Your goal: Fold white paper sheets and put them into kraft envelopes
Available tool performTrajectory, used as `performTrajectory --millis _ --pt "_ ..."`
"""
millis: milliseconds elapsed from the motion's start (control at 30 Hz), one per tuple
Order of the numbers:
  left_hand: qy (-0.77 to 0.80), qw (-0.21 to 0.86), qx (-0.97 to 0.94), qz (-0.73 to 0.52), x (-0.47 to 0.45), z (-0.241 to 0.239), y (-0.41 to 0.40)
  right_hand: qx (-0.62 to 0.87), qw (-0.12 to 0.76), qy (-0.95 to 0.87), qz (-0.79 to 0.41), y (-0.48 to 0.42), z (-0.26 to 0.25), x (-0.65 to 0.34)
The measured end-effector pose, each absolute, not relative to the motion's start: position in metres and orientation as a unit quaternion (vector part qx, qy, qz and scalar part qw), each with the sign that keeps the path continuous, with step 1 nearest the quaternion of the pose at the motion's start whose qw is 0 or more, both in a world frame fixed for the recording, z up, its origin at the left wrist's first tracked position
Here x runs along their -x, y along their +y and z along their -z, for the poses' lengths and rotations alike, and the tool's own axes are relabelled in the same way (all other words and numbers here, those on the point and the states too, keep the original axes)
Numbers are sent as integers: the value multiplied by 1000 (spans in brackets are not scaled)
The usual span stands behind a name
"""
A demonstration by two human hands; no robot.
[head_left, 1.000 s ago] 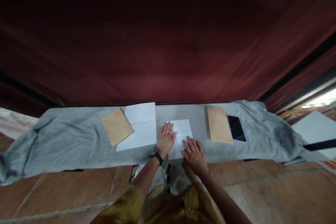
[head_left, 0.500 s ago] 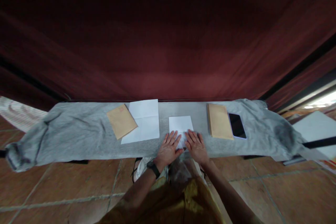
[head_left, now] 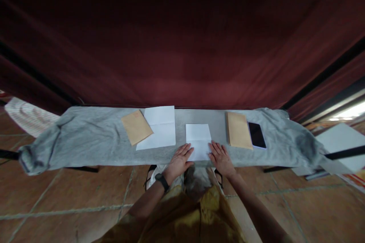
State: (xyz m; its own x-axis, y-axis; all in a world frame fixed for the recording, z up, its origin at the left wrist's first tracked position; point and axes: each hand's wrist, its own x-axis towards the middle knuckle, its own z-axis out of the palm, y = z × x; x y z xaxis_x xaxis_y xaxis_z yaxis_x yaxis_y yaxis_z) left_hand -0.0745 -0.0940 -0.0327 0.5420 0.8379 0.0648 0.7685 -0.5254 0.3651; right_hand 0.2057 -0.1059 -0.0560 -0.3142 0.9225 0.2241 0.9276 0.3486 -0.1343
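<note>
A creased sheet of white paper (head_left: 198, 144) lies on the grey cloth in front of me, a fold line running across its middle. My left hand (head_left: 181, 158) rests flat by its lower left edge, fingertips touching the paper. On the opposite side my right hand (head_left: 221, 156) lies flat with fingers stretched, its tips at the lower right edge. Neither hand grips anything. Further left lies a bigger creased white sheet (head_left: 163, 131), partly covered by a brown envelope (head_left: 137, 127). To the right of my right hand is a stack of brown envelopes (head_left: 239, 131).
A dark-screened phone (head_left: 257, 135) lies beside the envelope stack. Grey cloth (head_left: 94, 136) covers the narrow bench, bunched at both ends. A dark red curtain (head_left: 182, 64) hangs behind it. Tiled floor (head_left: 114, 197) shows below.
My hands have slid apart toward the paper's two side edges, uncovering its lower half. The view has shifted slightly.
</note>
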Motion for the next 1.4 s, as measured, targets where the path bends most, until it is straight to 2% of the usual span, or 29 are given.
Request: performTrajectory --millis 133,333,567,800,1000,1200,1400 --pt "454 186 -861 -133 76 24 -92 555 126 -822 0 -115 52 -207" --pt "450 185 -855 -179 79 4 -104 502 140 -851 -65 -132 41 -221" --pt "493 252 -768 -323 68 -5 -97 556 300 -765 -119 -110 40 -224" --pt "565 310 -660 -385 61 8 -77 567 342 -744 -93 -74 42 -200" --pt "643 280 -609 -370 58 21 -61 651 295 -697 -60 -60 47 -185" --pt "690 259 -604 -303 50 12 -46 701 246 -668 -36 -45 41 -172" --pt "714 233 -609 -254 46 10 -53 705 237 -668 -29 -55 40 -167"
